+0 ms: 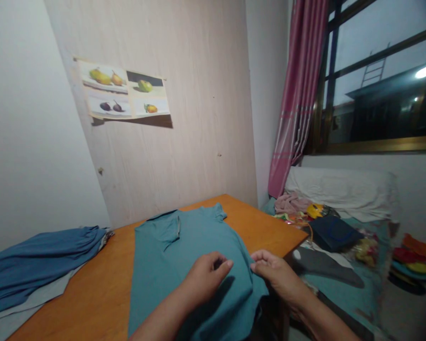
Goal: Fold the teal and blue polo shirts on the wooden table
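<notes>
Stretching below the wall, the orange-brown bench (266, 226) carries a teal shirt (182, 253), its near right side draped past the edge, and blue cloth (42, 260) farther left. Hands stand apart: the left (208, 273), loosely curled, is over the shirt; the right (274, 273) pinches its edge.

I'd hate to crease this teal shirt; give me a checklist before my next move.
1. Teal shirt wholly on wooden table: not ok; near end appears to droop over the edge.
2. Shirt smooth: not ok; folds show beside the right hand.
3. Right fingertips pinching fabric: cannot tell; they're at the shirt's edge.
4. Left hand off fabric: ok; appears raised above.
5. Blue garment apart from shirt: ok; wood shows between.
</notes>
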The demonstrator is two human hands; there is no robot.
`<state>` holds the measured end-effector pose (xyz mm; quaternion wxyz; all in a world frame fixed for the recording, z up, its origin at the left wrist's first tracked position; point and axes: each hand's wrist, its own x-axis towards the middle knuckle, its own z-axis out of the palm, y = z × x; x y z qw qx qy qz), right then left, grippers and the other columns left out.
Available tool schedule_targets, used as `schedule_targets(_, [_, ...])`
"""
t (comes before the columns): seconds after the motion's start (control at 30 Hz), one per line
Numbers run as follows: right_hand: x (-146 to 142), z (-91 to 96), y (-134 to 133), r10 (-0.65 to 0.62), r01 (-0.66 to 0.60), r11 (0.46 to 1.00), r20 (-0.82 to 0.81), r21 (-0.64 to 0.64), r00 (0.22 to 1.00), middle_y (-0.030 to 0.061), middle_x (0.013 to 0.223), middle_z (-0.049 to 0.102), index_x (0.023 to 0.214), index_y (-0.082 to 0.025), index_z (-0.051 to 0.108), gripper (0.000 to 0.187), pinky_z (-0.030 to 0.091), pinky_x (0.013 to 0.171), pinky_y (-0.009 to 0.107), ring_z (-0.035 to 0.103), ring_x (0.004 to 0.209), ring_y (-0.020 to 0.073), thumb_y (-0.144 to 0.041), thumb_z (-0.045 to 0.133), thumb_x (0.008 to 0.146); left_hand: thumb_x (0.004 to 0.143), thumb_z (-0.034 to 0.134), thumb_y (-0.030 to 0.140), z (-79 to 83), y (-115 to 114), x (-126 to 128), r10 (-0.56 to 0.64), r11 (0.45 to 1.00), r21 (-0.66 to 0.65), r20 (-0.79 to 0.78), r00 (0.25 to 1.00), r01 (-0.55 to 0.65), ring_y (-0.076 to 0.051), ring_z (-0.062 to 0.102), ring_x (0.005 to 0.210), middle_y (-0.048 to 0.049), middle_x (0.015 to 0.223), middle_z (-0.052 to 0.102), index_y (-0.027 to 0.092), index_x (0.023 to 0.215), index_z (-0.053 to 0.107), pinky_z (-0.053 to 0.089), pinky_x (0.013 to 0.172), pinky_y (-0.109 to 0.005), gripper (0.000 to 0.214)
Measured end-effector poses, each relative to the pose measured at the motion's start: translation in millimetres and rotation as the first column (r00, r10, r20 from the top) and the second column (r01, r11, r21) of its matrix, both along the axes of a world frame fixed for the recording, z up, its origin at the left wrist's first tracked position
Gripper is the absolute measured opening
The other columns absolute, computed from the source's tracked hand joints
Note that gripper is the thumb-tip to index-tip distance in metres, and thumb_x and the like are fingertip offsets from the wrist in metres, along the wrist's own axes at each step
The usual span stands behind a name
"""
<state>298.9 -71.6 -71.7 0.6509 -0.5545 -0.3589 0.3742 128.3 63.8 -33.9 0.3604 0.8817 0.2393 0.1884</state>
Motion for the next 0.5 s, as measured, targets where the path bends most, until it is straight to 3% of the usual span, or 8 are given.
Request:
schedule_targets(0.07, [-15.7, 13.0, 13.5, 0.096, -0.096, 0.995, -0.005, 0.023, 0.995, -0.0082, 0.061, 0.053, 0.09, -0.022, 0.057, 0.031, 0.032, 0.05, 0.021, 0.046, 0.051, 0.0096, -0.038, 0.073, 0.069, 0.084, 0.049, 0.071, 0.9, -1.3, 14.9, 0.049, 0.961, -0.273, 0.064, 0.997, -0.03, -0.018, 0.058, 0.065, -0.0044, 0.069, 0.063, 0.016, 0.079, 0.064, 0.042, 0.06, -0.029, 0.057])
schedule_targets(0.13, [-27.0, 18.8, 27.8, 0.211, -0.211, 0.977, 0.016, 0.034, 0.977, -0.0056, 0.064, 0.058, 0.087, -0.02, 0.058, 0.026, 0.036, 0.052, 0.021, 0.052, 0.054, 0.01, -0.035, 0.071, 0.071, 0.079, 0.053, 0.075, 0.4, -1.8, 25.0, 0.101, 0.86, -0.508, 0.097, 0.99, -0.038, -0.015, 0.053, 0.054, -0.0009, 0.058, 0.056, 0.016, 0.072, 0.06, 0.036, 0.053, -0.026, 0.059])
schedule_targets(0.2, [-28.9, 19.7, 42.5, 0.334, -0.332, 0.943, 0.057, -0.033, 0.941, -0.0025, 0.065, 0.063, 0.084, -0.019, 0.058, 0.023, 0.04, 0.052, 0.022, 0.055, 0.053, 0.0108, -0.035, 0.07, 0.072, 0.074, 0.06, 0.071, -3.6, 0.1, 29.7, 0.136, 0.775, -0.632, 0.147, 0.98, -0.013, -0.013, 0.048, 0.05, 0.0012, 0.052, 0.051, 0.017, 0.064, 0.057, 0.032, 0.051, -0.025, 0.055])
schedule_targets(0.27, [-18.8, 18.9, 59.3, 0.398, -0.388, 0.914, 0.077, -0.121, 0.914, 0.0004, 0.064, 0.065, 0.08, -0.017, 0.06, 0.022, 0.042, 0.049, 0.022, 0.056, 0.05, 0.0112, -0.037, 0.068, 0.075, 0.071, 0.068, 0.058, -10.8, 5.1, 30.3, 0.174, 0.735, -0.678, 0.221, 0.959, 0.023, -0.011, 0.045, 0.05, 0.0024, 0.05, 0.049, 0.017, 0.059, 0.054, 0.031, 0.053, -0.025, 0.045])
schedule_targets(0.33, [2.6, 18.5, 81.1, 0.336, -0.321, 0.933, 0.077, -0.162, 0.939, 0.0022, 0.064, 0.065, 0.079, -0.016, 0.06, 0.021, 0.042, 0.046, 0.021, 0.056, 0.048, 0.0106, -0.037, 0.062, 0.08, 0.066, 0.073, 0.044, -19.6, 12.3, 28.7, 0.229, 0.71, -0.704, 0.248, 0.941, 0.013, -0.009, 0.041, 0.05, 0.0047, 0.051, 0.047, 0.018, 0.058, 0.051, 0.029, 0.053, -0.024, 0.035])
schedule_targets(0.4, [31.2, 19.0, 108.7, 0.131, -0.107, 0.971, 0.101, -0.212, 0.986, 0.0007, 0.064, 0.063, 0.08, -0.016, 0.059, 0.019, 0.04, 0.043, 0.019, 0.053, 0.046, 0.0085, -0.033, 0.055, 0.087, 0.062, 0.073, 0.035, -28.0, 19.8, 26.6, 0.266, 0.697, -0.716, 0.23, 0.936, -0.022, -0.008, 0.035, 0.05, 0.0074, 0.052, 0.042, 0.019, 0.059, 0.047, 0.025, 0.052, -0.023, 0.031])
schedule_targets(0.5, [75.9, 19.7, 157.3, 0.004, 0.04, 0.959, 0.158, -0.28, 0.987, -0.0026, 0.06, 0.056, 0.077, -0.017, 0.053, 0.022, 0.04, 0.043, 0.018, 0.048, 0.042, 0.0066, -0.031, 0.05, 0.094, 0.062, 0.072, 0.034, -38.4, 29.9, 24.5, 0.262, 0.674, -0.738, 0.199, 0.944, -0.031, -0.008, 0.032, 0.05, 0.0088, 0.052, 0.038, 0.021, 0.06, 0.044, 0.023, 0.052, -0.023, 0.032])
